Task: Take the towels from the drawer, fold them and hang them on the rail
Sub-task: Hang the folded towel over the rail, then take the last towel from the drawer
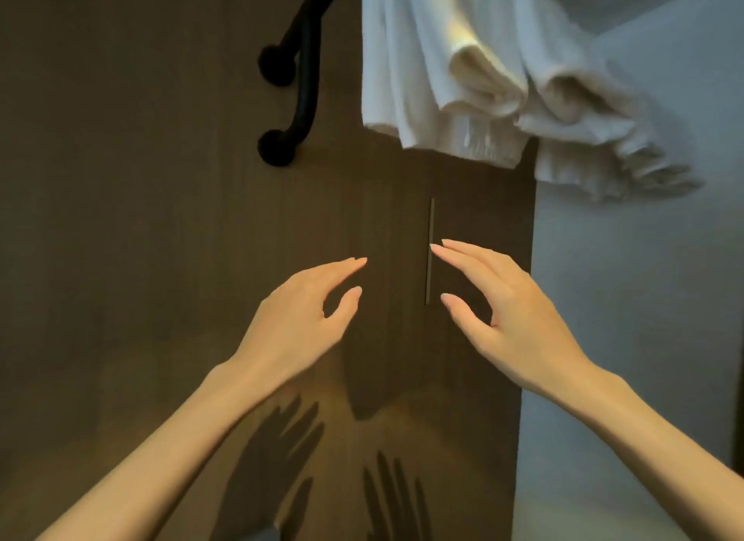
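White towels hang in folds at the top right, their lower edges draping over the dark wooden panel. A black rail with two round wall mounts runs up the panel just left of the towels. My left hand and my right hand are held out side by side in front of the panel, below the towels. Both have relaxed, spread fingers and hold nothing. No drawer is in view.
A thin vertical slot cuts the wooden panel between my fingertips. The panel ends at a vertical edge on the right, with a pale grey-blue wall beyond it. Shadows of both hands fall on the lower panel.
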Demonstrator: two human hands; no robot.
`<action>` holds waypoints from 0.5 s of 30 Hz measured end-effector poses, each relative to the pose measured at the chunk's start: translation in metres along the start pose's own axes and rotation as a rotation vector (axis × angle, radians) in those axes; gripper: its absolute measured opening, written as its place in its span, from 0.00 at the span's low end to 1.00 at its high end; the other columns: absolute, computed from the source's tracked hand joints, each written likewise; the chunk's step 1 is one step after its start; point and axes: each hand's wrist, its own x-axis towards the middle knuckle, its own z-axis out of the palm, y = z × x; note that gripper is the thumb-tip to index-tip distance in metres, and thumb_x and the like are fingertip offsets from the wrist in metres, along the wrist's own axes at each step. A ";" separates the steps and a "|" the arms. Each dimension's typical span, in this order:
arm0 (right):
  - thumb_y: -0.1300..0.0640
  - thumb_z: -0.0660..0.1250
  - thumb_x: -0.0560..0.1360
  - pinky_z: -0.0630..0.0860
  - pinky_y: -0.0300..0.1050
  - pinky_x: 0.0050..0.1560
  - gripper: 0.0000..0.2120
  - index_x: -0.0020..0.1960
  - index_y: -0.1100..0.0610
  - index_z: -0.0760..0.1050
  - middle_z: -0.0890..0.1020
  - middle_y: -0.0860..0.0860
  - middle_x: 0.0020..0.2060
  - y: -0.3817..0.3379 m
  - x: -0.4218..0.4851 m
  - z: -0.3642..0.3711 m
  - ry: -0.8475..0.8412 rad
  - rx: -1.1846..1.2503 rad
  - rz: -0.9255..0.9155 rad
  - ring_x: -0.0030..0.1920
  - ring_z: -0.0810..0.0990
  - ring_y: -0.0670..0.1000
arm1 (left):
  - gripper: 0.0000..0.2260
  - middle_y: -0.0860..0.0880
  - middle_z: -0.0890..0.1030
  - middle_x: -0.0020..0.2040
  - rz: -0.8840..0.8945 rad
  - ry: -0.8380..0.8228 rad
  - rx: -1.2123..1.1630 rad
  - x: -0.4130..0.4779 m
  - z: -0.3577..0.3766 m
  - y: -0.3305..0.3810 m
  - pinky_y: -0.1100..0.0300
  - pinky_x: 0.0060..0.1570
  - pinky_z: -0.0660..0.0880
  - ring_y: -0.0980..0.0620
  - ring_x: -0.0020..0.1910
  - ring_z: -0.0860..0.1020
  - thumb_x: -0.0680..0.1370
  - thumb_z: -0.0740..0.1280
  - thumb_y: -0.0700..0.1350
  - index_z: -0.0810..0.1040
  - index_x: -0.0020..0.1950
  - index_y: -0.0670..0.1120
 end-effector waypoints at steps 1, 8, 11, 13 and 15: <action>0.43 0.57 0.78 0.66 0.51 0.72 0.24 0.73 0.41 0.64 0.68 0.39 0.71 -0.002 -0.012 0.006 -0.028 -0.004 0.020 0.72 0.63 0.41 | 0.18 0.63 0.70 0.69 0.003 -0.014 0.032 -0.012 0.007 -0.002 0.59 0.59 0.72 0.62 0.67 0.69 0.80 0.58 0.55 0.69 0.71 0.61; 0.49 0.61 0.80 0.70 0.54 0.67 0.21 0.73 0.45 0.66 0.71 0.42 0.70 -0.003 -0.115 0.039 -0.213 0.032 0.194 0.70 0.66 0.44 | 0.19 0.57 0.70 0.71 -0.054 -0.150 -0.013 -0.104 0.064 -0.005 0.59 0.68 0.63 0.57 0.70 0.68 0.81 0.59 0.53 0.67 0.73 0.56; 0.51 0.62 0.80 0.67 0.53 0.70 0.20 0.72 0.46 0.68 0.72 0.43 0.69 -0.002 -0.167 0.047 -0.281 0.034 0.306 0.69 0.67 0.44 | 0.19 0.56 0.71 0.71 -0.078 -0.228 -0.069 -0.142 0.094 0.004 0.57 0.69 0.64 0.57 0.70 0.69 0.81 0.59 0.52 0.67 0.73 0.55; 0.51 0.62 0.80 0.67 0.53 0.69 0.20 0.71 0.46 0.68 0.72 0.43 0.69 -0.001 -0.200 0.050 -0.329 0.041 0.381 0.69 0.68 0.45 | 0.20 0.56 0.71 0.71 -0.097 -0.284 -0.104 -0.163 0.114 0.013 0.56 0.69 0.66 0.57 0.70 0.68 0.81 0.59 0.52 0.67 0.73 0.55; 0.51 0.62 0.80 0.68 0.54 0.69 0.20 0.71 0.46 0.68 0.72 0.44 0.69 0.001 -0.231 0.052 -0.389 0.046 0.428 0.68 0.69 0.46 | 0.20 0.56 0.71 0.71 -0.117 -0.334 -0.129 -0.184 0.132 0.022 0.56 0.68 0.67 0.56 0.70 0.68 0.81 0.59 0.52 0.67 0.73 0.55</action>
